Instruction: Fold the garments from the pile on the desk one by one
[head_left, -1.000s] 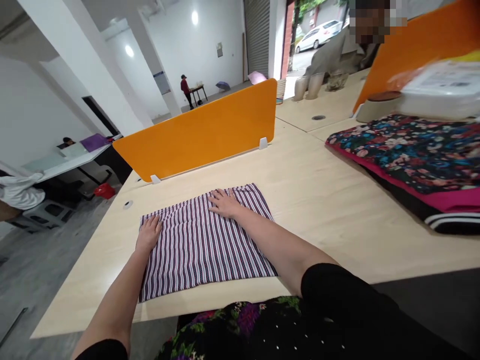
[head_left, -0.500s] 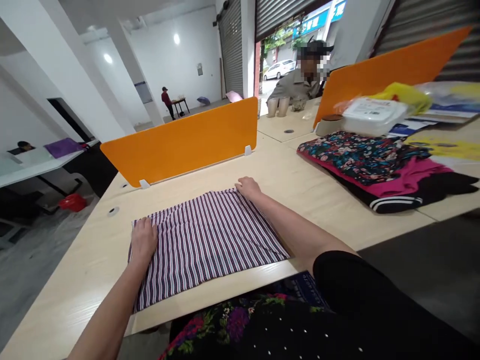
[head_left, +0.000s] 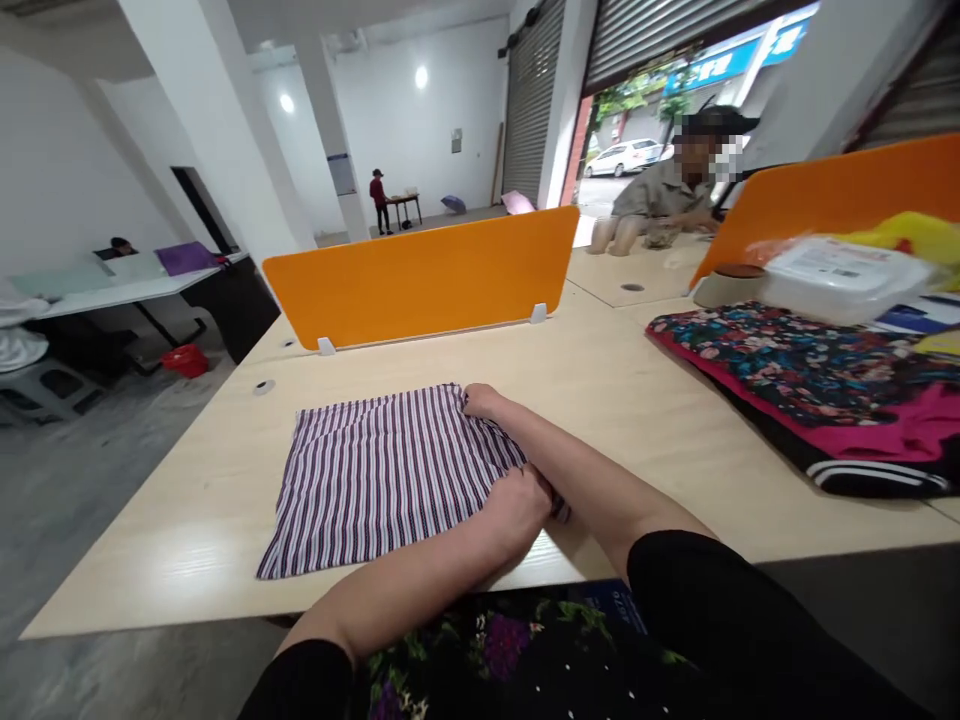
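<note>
- While you lean over the pale wooden counter [head_left: 637, 400], an orange divider [head_left: 420, 285] stands along its far edge, and white pillars and rolled shutters frame the room beyond.
- The striped cloth [head_left: 375, 475] lies flat near the counter's front edge, purple, white and dark lines running front to back.
- Your left hand [head_left: 517, 510] reaches across and its fingers pinch the cloth's near right corner; your right hand [head_left: 484, 400] grips the far right corner.
- Floral and pink garments [head_left: 810, 385] are stacked to the right, well apart from the cloth.
- The label on the plastic box [head_left: 840, 280] is too blurred to read.
</note>
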